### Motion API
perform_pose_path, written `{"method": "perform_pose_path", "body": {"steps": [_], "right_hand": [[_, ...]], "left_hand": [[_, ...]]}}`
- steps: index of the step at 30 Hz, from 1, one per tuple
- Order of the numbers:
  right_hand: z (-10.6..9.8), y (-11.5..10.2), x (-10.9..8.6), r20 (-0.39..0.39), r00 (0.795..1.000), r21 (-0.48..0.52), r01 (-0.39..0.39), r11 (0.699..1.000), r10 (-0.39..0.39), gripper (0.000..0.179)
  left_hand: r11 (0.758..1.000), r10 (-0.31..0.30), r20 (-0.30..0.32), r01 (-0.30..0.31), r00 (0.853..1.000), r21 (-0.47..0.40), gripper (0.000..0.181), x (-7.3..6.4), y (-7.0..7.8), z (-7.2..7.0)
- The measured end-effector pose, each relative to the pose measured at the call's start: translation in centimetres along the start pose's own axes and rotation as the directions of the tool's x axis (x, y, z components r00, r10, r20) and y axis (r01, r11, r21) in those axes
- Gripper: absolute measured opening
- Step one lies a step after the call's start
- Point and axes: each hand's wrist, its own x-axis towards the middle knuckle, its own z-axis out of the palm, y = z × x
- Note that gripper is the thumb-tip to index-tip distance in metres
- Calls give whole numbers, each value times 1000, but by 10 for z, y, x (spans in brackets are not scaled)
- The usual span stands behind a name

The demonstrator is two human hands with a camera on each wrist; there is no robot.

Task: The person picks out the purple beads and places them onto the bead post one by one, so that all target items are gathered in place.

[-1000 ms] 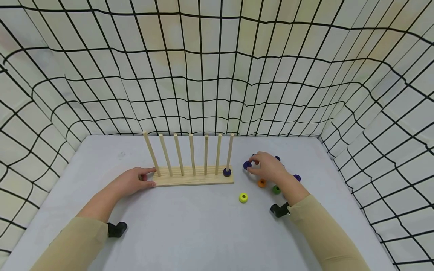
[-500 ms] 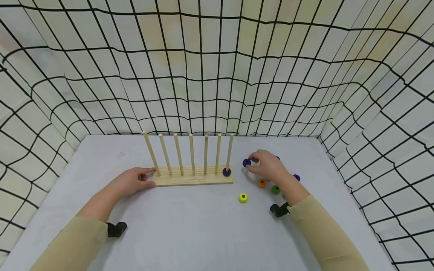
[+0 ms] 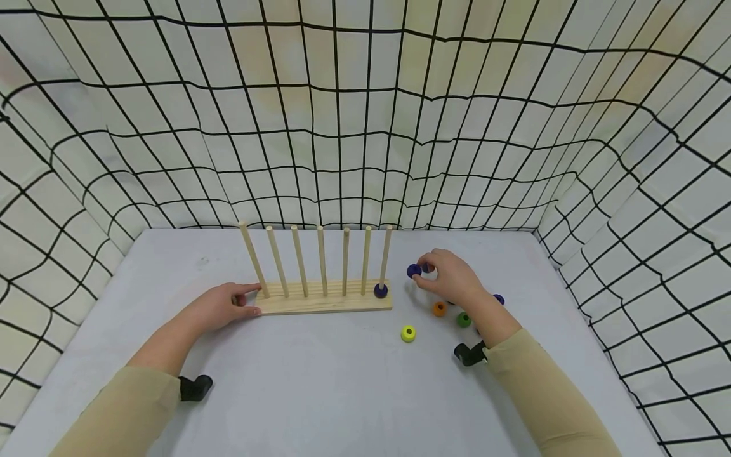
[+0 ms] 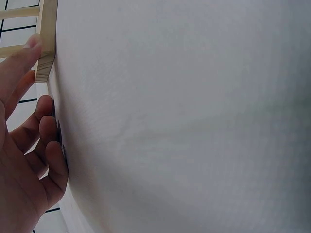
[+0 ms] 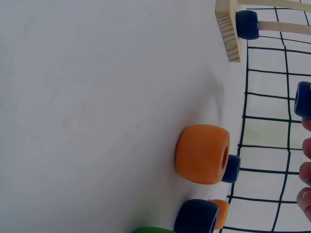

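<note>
A wooden peg rack [image 3: 325,304] with a row of upright dowels stands on the table, a dark blue bead [image 3: 381,291] low on its rightmost dowel. My left hand [image 3: 219,308] pinches the rack's left end between thumb and index finger; in the left wrist view the thumb [image 4: 33,44] lies on the base, the other fingers curled beside it. To the right of the rack, my right hand [image 3: 454,279] pinches a blue bead [image 3: 414,271]. That bead [image 5: 303,99] appears raised off the table in the right wrist view. More dark blue shows between the fingers; whether a second bead is held, I cannot tell.
Loose beads lie under and around the right forearm: orange [image 3: 439,309], green [image 3: 464,319], yellow [image 3: 408,334] and blue [image 3: 499,299]. Some are partly hidden by the arm. Black netting [image 3: 342,136] over pale walls encloses the back and sides of the white table [image 3: 320,387].
My right hand has risen slightly, moving away from the body with the pinched blue bead. The left hand keeps its hold on the peg rack.
</note>
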Motion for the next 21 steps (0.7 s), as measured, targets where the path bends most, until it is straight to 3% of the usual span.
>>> {"method": "perform_pose_path", "body": {"steps": [21], "right_hand": [[-18,-17,-4,-121,988,-5,97,995,-97,34]], "left_hand": [[1000,-3,2,3,1000,-15,73,-5,5,-1]]}}
